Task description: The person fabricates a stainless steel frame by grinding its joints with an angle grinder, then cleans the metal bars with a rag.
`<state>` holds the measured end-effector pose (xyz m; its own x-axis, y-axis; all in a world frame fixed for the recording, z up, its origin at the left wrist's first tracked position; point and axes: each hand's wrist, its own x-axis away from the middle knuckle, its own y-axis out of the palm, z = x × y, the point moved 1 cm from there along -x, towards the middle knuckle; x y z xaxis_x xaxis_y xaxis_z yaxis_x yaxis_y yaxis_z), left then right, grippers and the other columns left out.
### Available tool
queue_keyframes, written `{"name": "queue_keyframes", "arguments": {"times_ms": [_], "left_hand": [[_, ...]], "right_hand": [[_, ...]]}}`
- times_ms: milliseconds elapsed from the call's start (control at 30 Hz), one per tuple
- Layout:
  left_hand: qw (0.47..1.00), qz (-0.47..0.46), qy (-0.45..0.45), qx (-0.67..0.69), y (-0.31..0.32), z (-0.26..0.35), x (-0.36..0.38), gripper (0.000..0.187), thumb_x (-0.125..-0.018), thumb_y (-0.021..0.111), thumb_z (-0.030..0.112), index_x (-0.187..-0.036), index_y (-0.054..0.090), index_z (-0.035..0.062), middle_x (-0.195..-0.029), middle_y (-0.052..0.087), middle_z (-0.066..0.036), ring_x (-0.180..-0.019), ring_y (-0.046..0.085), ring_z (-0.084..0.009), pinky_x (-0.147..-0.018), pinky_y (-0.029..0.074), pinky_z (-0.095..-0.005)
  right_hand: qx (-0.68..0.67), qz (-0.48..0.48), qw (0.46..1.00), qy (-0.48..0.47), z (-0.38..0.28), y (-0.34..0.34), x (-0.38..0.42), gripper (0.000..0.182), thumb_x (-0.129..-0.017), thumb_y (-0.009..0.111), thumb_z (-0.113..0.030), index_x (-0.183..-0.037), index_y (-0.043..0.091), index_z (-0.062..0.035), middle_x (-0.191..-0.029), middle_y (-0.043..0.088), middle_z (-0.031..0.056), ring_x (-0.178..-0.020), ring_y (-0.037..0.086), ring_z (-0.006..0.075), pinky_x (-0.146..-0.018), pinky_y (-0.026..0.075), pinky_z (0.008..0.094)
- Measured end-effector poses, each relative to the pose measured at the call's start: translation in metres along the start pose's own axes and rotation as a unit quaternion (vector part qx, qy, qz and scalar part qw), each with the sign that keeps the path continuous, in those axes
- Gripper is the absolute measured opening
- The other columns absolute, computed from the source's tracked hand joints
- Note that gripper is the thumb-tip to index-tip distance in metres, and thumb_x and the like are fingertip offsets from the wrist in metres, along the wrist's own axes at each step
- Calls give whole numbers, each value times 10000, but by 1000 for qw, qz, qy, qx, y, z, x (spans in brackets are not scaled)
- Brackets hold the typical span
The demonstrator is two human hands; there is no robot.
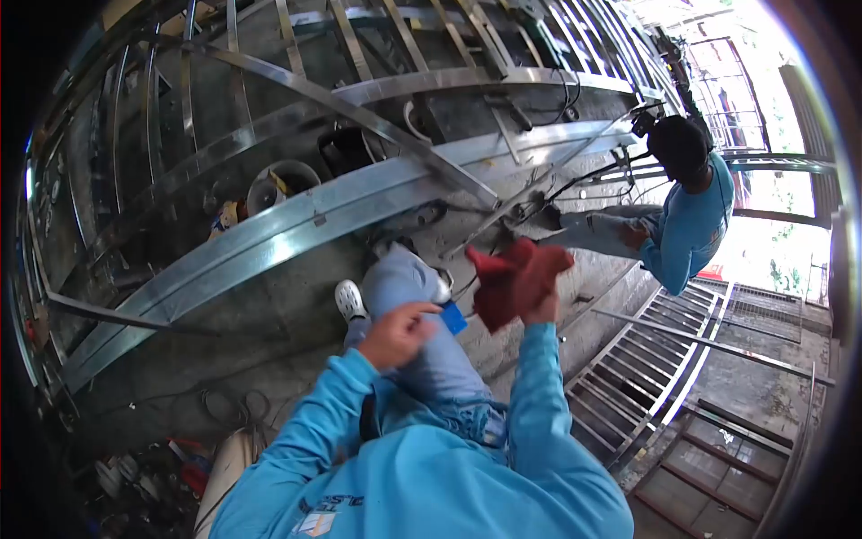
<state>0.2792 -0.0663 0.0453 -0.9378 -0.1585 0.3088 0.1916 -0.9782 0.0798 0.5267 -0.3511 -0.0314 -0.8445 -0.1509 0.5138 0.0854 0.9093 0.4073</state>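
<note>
My right hand (541,308) grips a dark red work glove (510,286), crumpled and held up in front of me. Several of the fingers on that hand are hidden behind the fabric. My left hand (400,335) is apart from the glove, above my leg, with the index finger stretched out and the others loosely bent. Nothing shows in it. A small blue object (452,318) appears just beyond my knee, between the two hands.
A long curved metal beam (278,238) crosses in front, with a barred metal frame (359,90) behind it. A bucket (285,184) stands beyond the beam. At right, a co-worker in a blue shirt (696,220) is beside a slatted metal panel (642,368).
</note>
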Motion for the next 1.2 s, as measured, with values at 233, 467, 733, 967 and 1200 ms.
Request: {"name": "queue_keyframes", "arguments": {"times_ms": [233,467,733,967,1200], "left_hand": [[911,300,-249,137,-127,-215,203,296,-969,600,333,-1191,636,140,-790,570,40,-592,480,-50,-487,389,-223],[697,626,-296,186,-121,-173,373,286,-976,563,357,-1154,626,142,-692,534,12,-524,517,-103,-427,424,-243],[725,683,-62,61,-213,-119,333,264,-979,589,293,-1172,615,115,-862,603,17,-668,535,-61,-539,427,-192],[616,755,-27,-223,-274,-23,236,510,-963,598,386,-1323,496,40,-1101,587,-118,-887,577,-183,-801,488,-325],[645,694,-82,-309,-339,-58,237,526,-941,617,423,-1267,541,18,-1081,571,-109,-906,541,-193,-831,468,-339]], "right_hand": [[-90,-167,980,57,-6,55,-103,423,-1026,373,-294,-1341,505,-44,-1388,526,139,-1287,487,307,-1099,378,489],[125,-251,957,-74,21,92,-138,380,-986,459,-207,-1322,460,-30,-1280,550,127,-1148,554,249,-1005,455,383],[212,-248,894,-306,16,136,-142,333,-984,452,-363,-1119,478,-60,-1084,516,67,-968,530,199,-892,458,330],[420,-193,846,-265,34,86,-197,725,-960,343,-617,-1316,490,-3,-1202,588,127,-1125,528,258,-1033,378,387],[282,-187,919,-204,41,101,-213,333,-1013,440,-328,-1111,550,-29,-974,599,59,-920,547,181,-873,430,361]]}}
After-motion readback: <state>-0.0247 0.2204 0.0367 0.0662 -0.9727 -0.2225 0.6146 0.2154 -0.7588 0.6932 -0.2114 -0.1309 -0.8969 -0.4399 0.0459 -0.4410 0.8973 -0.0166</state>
